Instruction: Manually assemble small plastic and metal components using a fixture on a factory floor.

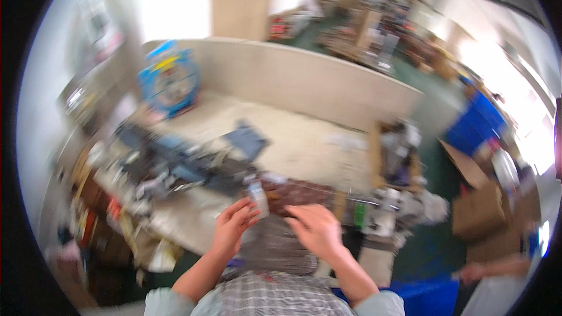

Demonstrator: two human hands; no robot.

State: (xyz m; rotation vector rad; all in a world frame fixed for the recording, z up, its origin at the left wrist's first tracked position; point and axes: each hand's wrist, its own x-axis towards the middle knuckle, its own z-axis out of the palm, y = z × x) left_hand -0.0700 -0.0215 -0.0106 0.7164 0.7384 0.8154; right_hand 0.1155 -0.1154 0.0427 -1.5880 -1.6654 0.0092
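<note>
While blur smears nearly everything, enough stays readable to place the work. Left hand (233,221) curled in a narrow grip around a small pale container (258,198) with a whitish body, held upright just above the near edge of the bench (304,140). Right hand (316,228) spread flat, fingers loose and holding nothing, resting on or just over a piece of grey checked fabric (275,246) draped at the bench edge; touching or hovering cannot be told. Judging from this, early to middle of the job: container picked up and in hand, fabric lying in place, nothing visibly applied or finished yet. Cap on or off: too blurred to tell.

Packages and signs, by place: at the far left corner, an upright blue box (170,79) with a yellow patch and a round pale panel on its face. Mid-bench, a flat dark blue packet (246,139). At the right end, an open brown cardboard tray (395,155) crowded with small items. Beyond it on the floor, blue crates (477,120) and open brown cartons (477,205). Lettering nowhere legible.
</note>
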